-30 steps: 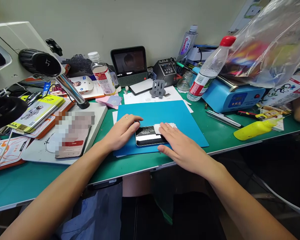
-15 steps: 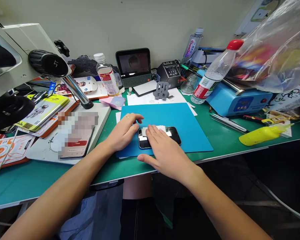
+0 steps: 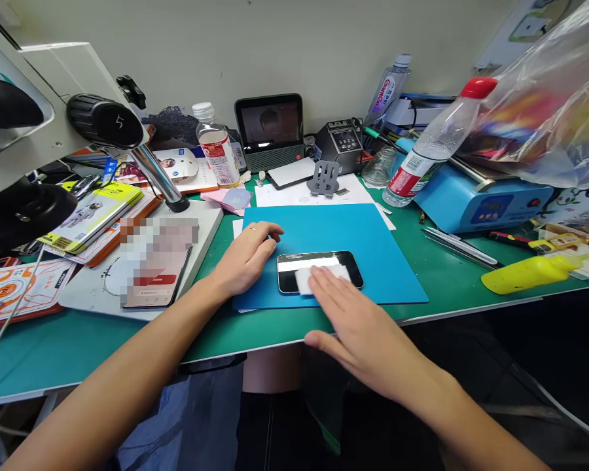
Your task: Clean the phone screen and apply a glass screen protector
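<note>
A black smartphone (image 3: 287, 281) lies screen up on a blue mat (image 3: 392, 278), with light reflected across its glass. My right hand (image 3: 358, 320) is stretched out flat, its fingertips pressing a folded white wipe (image 3: 304, 281) against the screen; the thumb sticks out to the left. The wipe is partly hidden under those fingers. Just left of the phone, my left hand (image 3: 248, 258) rests on the mat with loosely bent fingers and a ring on one of them. Nothing shows in it, and it is apart from the phone.
At left are a microscope stand (image 3: 160, 176) and a second phone (image 3: 160, 275) on its base. Behind the mat stand a label-wrapped bottle (image 3: 218, 157), a smart display (image 3: 269, 124) and a soldering station (image 3: 341, 147). Tweezers (image 3: 461, 248) and a yellow squeeze bottle (image 3: 525, 273) lie right.
My right hand has slid the wipe toward me and to the right over the phone screen. My left hand stays by the phone. The whole view has shifted slightly.
</note>
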